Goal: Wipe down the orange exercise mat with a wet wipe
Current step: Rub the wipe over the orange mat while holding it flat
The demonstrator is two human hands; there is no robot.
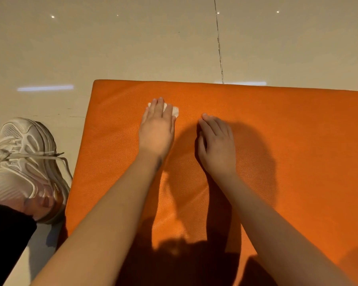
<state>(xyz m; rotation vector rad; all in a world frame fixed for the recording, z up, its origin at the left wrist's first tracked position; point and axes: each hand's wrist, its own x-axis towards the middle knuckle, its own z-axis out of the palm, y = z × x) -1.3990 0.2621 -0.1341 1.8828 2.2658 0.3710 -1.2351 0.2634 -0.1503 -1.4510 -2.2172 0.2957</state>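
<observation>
- Two bare forearms (112,223) of ours reach out over the orange exercise mat (287,124), which lies on the floor.
- One white laced sneaker (27,162), just beside the mat's left edge.
- Our right hand (217,145): rests on the mat, fingers loosely bent, holding nothing.
- Our left hand (156,129): flat, fingers straight, pressing the wet wipe (175,111) onto the mat near its far left corner.
- Glossy beige floor (112,48) beyond, crossed by one dark grout line (219,44).

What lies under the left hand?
A white wet wipe, pressed onto the orange mat by the left hand. Only its edges show; the hand covers the rest.
</observation>
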